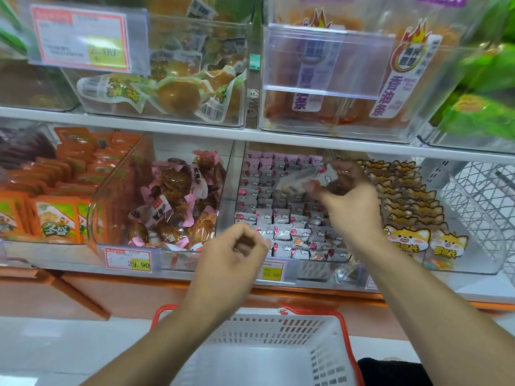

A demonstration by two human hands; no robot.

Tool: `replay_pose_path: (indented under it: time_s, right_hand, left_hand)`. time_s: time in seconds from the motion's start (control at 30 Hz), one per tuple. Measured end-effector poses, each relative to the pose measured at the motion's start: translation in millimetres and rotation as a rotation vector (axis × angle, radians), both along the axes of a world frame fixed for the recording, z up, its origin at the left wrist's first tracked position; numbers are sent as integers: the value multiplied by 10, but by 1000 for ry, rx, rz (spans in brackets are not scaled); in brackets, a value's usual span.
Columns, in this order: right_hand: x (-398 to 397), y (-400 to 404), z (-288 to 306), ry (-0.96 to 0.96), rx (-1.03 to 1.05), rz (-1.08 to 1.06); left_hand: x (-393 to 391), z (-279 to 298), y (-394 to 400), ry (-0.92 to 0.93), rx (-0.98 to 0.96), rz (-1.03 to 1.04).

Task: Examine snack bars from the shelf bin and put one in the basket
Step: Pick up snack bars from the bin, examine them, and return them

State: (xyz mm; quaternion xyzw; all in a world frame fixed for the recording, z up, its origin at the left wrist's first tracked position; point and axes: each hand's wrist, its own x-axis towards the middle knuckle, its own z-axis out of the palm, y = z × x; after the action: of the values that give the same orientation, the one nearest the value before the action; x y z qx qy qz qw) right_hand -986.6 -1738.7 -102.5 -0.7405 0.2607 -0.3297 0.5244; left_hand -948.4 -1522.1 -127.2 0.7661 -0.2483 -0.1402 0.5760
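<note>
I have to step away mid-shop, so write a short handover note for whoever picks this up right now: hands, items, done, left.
Right hand: holds one snack bar raised above the shelf bin, blurred.
Left hand: fingers loosely curled, holding nothing, in front of the bin's lower edge.
Basket: white with red rim, below both arms; no bar visible in it.
Done: one bar picked out for a look.
Left: finish checking it, then drop one bar into the basket.
</note>
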Motion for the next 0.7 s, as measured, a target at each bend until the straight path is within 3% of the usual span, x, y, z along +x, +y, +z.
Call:
replay_pose_path:
  time_s: [0.1, 0.2, 0.53, 0.7]
  right_hand:
    - [121, 9, -65, 35, -180, -1]
    - [210, 43, -122, 79, -317, 42]
    - [342, -23, -176, 292, -701, 143]
    - [361, -65, -258, 696, -986, 239]
  left_hand:
    - [-26, -63, -6, -319, 230, -87]
    - [-19, -166, -1, -475, 352, -171]
    - [-6, -221, 7, -552, 388, -224]
    - [-9, -215, 18, -545, 402, -231]
